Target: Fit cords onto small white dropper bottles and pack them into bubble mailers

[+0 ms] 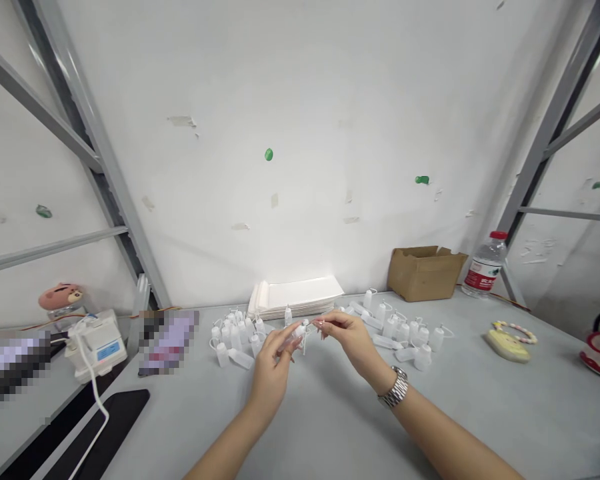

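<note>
In front of me my left hand [275, 357] is closed around a small translucent squeeze bottle [299, 331], its top tilted to the right. My right hand [347, 333] pinches at the bottle's top, where a thin white strap and cap seem to be; the fingertips hide the exact grip. To the left stands and lies a group of similar bottles [223, 355] with looped straps. Another group of bottles [423, 357] spreads out on the right, some upright and some on their sides. One bottle [288, 315] stands just behind my hands.
A stack of white paper sheets [300, 293] lies against the wall. Behind the right group is an open cardboard box [425, 277], with a water bottle [485, 267] beside it. A yellow case with a beaded strap [509, 345] lies right; a white power strip [100, 347] sits left.
</note>
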Motion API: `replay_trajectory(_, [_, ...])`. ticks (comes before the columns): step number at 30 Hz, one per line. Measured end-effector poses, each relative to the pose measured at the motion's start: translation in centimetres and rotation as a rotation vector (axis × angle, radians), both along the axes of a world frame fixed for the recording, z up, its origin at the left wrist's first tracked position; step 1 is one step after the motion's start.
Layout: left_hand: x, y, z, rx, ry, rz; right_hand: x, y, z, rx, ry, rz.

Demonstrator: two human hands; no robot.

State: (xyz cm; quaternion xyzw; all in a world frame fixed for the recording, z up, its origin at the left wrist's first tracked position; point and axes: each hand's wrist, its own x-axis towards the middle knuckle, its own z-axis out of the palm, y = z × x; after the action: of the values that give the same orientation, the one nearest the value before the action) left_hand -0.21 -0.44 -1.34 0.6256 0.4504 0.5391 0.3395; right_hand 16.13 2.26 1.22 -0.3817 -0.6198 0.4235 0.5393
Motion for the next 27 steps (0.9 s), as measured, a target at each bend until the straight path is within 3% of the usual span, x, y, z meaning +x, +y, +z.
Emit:
replay_trajectory(9, [0.13,-0.38,0.64,-0.012,-0.062,-0.013,-0.03,0.2,-0.31,-0.133,0.254,0.138])
replay_trajectory(22, [0.31,-0.3,0.24,-0.019,-0.016,-0.028,0.12,0.32,-0.07,-0.154,0.322,0.031])
replay_trajectory(27, [0.27,-0.21,0.14,-0.026,-0.021,-0.022,0.59,0.53,0.0,-0.237,0.355,0.099])
